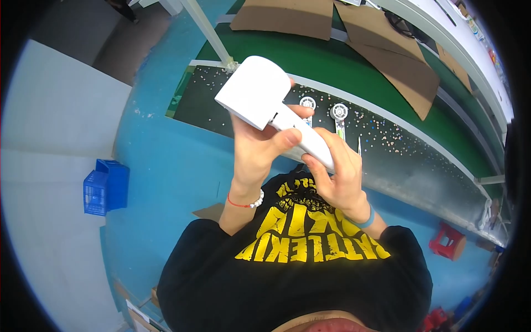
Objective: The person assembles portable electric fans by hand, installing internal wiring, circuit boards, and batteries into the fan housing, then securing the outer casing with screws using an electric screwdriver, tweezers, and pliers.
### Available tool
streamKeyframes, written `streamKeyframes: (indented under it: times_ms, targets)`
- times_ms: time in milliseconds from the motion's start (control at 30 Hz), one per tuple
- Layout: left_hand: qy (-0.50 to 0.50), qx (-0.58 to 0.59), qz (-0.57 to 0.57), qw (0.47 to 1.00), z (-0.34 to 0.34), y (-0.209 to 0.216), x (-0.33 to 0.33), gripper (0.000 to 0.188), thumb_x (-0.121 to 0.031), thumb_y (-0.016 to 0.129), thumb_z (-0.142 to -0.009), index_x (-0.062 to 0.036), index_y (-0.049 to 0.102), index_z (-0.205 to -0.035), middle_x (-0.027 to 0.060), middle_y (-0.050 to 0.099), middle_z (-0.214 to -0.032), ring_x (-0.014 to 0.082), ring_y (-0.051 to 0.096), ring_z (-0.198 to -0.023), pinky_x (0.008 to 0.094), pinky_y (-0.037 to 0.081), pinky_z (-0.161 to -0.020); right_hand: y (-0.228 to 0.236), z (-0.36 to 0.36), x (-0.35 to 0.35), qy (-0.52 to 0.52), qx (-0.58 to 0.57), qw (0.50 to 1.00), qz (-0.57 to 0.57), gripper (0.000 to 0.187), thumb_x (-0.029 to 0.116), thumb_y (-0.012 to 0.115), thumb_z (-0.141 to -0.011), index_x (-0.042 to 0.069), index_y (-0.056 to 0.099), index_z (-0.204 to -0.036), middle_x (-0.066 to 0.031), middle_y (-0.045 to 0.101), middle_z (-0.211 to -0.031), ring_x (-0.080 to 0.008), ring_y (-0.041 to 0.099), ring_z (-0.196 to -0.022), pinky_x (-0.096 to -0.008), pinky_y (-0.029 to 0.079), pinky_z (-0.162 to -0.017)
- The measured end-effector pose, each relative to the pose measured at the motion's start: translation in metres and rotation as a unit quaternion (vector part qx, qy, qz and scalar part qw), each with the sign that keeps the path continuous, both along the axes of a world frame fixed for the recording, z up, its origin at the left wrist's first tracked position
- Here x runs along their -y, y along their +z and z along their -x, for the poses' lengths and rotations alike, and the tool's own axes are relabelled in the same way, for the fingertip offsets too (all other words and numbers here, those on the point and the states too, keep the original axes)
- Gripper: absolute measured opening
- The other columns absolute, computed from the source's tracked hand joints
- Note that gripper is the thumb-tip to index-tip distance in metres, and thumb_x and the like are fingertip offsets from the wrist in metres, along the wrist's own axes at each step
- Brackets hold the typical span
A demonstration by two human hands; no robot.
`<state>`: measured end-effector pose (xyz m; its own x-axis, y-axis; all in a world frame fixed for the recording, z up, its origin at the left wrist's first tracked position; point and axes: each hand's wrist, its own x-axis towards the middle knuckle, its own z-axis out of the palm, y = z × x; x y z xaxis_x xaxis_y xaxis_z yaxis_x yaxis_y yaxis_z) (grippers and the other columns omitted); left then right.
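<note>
Before the speckled surface (199,97), I have the white device (287,117) aloft, long axis ten to four o'clock, left grip (255,148) clasped nearest its broad head (257,83), right grip (342,177) wrapping the handle (315,146) at four.

Factory-style workshop: long dark surface (398,177) was strewn with small pale bits (390,135) and two wheel-topped units (338,112); green belt-like strip (310,61) ran behind, under cardboard sheets (282,19); blue floor (166,177) held plastic crate (117,185), red stool (442,242).

A smooth white device (270,102) slants, broad rounded head upper left, slim handle lower right, held by fingers (338,148).
</note>
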<state>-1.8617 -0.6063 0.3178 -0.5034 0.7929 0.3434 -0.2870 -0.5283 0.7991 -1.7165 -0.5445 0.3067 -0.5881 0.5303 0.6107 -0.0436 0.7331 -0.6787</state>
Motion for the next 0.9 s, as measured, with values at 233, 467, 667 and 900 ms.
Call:
streamKeyframes:
  times_ms: [233, 467, 667, 900]
  targets:
    - [0.05, -0.094, -0.059, 0.993, -0.006, 0.0, 0.005, 0.074, -0.03, 0.073, -0.083, 0.0027, 0.035, -0.137, 0.0249, 0.046, -0.132, 0.0276, 0.067, -0.092, 0.0364, 0.058, -0.078, 0.012, -0.001, 0.003, -0.008, -0.01, 1.0, -0.025, 0.043, 0.014, 0.076, -0.075, -0.001, 0.059, -0.112, -0.0144, 0.063, -0.085, -0.0282, 0.062, -0.066, -0.034, 0.05, -0.058]
    - [0.054, -0.035, -0.025, 0.998, -0.011, 0.001, 0.004, 0.069, -0.027, 0.07, -0.085, 0.0019, 0.034, -0.137, 0.0256, 0.046, -0.131, 0.0297, 0.067, -0.093, 0.0367, 0.057, -0.079, 0.013, -0.007, -0.003, -0.01, 0.034, 0.998, -0.06, 0.038, 0.016, 0.076, -0.076, 0.0, 0.061, -0.106, -0.0122, 0.062, -0.077, -0.0257, 0.062, -0.059, -0.0319, 0.049, -0.053]
    - [0.082, -0.054, -0.054, 0.994, 0.002, 0.005, -0.005, 0.098, -0.005, 0.073, -0.078, -0.0154, 0.004, -0.147, 0.0221, 0.033, -0.14, 0.0314, 0.063, -0.1, 0.04, 0.055, -0.087, 0.015, -0.003, 0.0, 0.044, 0.044, 0.997, 0.038, 0.039, 0.008, 0.07, -0.08, -0.004, 0.056, -0.115, -0.0192, 0.066, -0.099, -0.0331, 0.067, -0.081, -0.0343, 0.052, -0.071]
    - [0.124, -0.051, -0.075, 0.988, -0.007, 0.004, -0.005, 0.089, 0.003, 0.071, -0.074, -0.0137, 0.014, -0.14, 0.0226, 0.023, -0.147, 0.0307, 0.064, -0.097, 0.0405, 0.057, -0.085, 0.011, 0.003, 0.004, 0.037, 0.011, 0.998, 0.057, 0.043, 0.007, 0.07, -0.081, -0.004, 0.054, -0.119, -0.0188, 0.065, -0.099, -0.0334, 0.066, -0.083, -0.034, 0.051, -0.07]
